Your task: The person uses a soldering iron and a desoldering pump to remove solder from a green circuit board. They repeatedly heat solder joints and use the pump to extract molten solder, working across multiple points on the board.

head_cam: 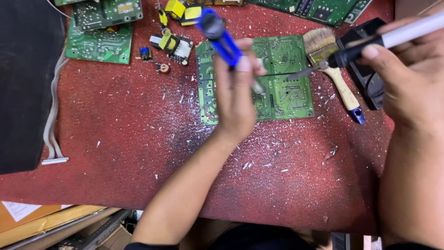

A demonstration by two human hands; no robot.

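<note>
A: Your left hand (236, 99) grips a blue desoldering pump (221, 33); right hand (407, 78) fingers closed on the soldering iron (370, 44).

B: And the green board (282, 78)?

A: Flat on the red mat (115, 139), iron tip over mid-board. Solder flecks everywhere, pulled parts (172, 42) nearby — partway thru, I'd judge.

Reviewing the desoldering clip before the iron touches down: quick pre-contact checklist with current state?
1. Right hand grips soldering iron: ok.
2. Left hand grips blue desoldering pump: ok.
3. Green circuit board lies flat on red mat: ok.
4. Iron tip over the board: ok; contact with a joint: cannot tell.
5. Pump nozzle position: cannot tell, hidden behind fingers.
6. Paintbrush apart from the tip: not ok, bristles lie close.
</note>
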